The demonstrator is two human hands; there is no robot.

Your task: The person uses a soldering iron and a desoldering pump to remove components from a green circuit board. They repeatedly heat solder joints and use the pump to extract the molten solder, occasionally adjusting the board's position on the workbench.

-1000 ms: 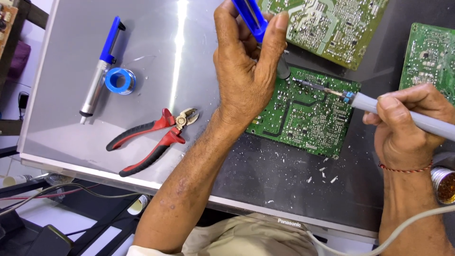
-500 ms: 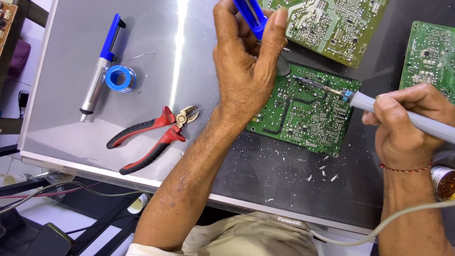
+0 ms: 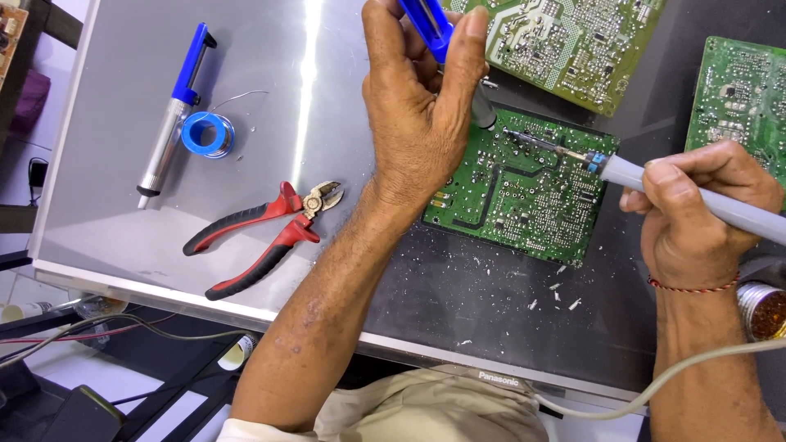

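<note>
Gripping soldering iron (image 3: pixel 696 196), desoldering pump (image 3: pixel 438 37), over circuit board (image 3: pixel 524 196)

Blue tool (image 3: pixel 427 24) in left hand (image 3: pixel 417 123): top cut by frame edge, lower body hidden behind fingers, only dark tip shows. Soldering iron (image 3: pixel 696 200): handle end runs off right edge, grip covered by right hand (image 3: pixel 696 221). Green circuit board (image 3: pixel 524 192): left part hidden under left hand, solder joint too small to read. Two more boards (image 3: pixel 573 41) cut at top and right. Metal tin (image 3: pixel 765 307) half out of frame. Desk (image 3: pixel 246 123) glare washes out surface detail.
</note>
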